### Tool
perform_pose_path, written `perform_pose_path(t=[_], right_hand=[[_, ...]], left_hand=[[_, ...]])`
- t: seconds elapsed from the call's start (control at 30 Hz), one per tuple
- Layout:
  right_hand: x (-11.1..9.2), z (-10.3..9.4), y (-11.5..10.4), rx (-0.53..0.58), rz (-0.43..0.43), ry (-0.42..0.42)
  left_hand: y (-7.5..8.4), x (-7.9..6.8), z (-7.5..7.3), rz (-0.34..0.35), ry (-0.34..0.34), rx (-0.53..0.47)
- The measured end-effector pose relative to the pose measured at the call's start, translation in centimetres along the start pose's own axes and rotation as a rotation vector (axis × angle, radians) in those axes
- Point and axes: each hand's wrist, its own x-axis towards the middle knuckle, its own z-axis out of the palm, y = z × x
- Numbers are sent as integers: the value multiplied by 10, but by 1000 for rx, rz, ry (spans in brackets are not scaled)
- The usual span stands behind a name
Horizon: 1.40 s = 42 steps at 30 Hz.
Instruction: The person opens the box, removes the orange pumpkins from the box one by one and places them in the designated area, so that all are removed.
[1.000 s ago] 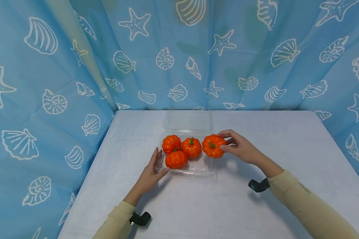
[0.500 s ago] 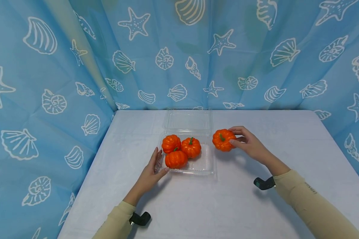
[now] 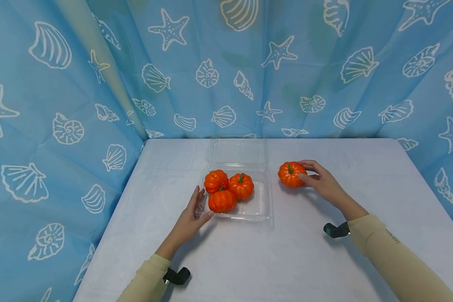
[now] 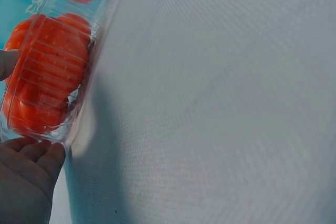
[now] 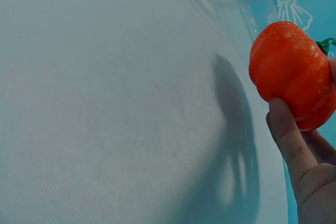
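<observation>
A clear plastic clamshell container lies open on the table, its lid folded back. Three small orange pumpkins are grouped in its left and middle part. My left hand holds the container's near left corner, fingers along the left side and thumb at the front; the left wrist view shows the fingers against the container's end. To the right of the container, my right hand grips a fourth orange pumpkin with a green stem, between thumb and fingers. In the right wrist view, a fingertip presses its ribbed side.
A white cloth covers the table. Blue curtains with shell and starfish prints stand behind it and along the left. A black wrist device hangs below each forearm.
My right hand has carried the pumpkin from over the container's right side to the right, away from it. The left hand, the container and the other pumpkins have stayed in place.
</observation>
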Motion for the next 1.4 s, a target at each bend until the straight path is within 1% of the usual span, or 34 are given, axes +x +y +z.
perform_pose_path(t=[0.13,0.27,0.4,0.53,0.77,0.93,1.17,1.4], right_hand=[[0,-1,1,-1,27,0],[1,-1,5,7,55,-12],[2,0,10,6,50,-22],[3,2,15,-26,47,-20],[3,5,17,-77,77,-6],[4,5,19,-110,66,4],[6,6,23,-131,54,16],[7,6,28,-150,47,32]], left_hand=[[2,-1,0,3,2,-5],[1,0,0,2,0,-3],[2,-1,0,1,-3,-6],[4,-2,0,-4,-4,-6],[4,-2,0,-10,-1,-1],[3,-1,0,-14,-2,2],[6,-2,-1,-9,-6,-7],[4,-1,0,-6,-3,-7]])
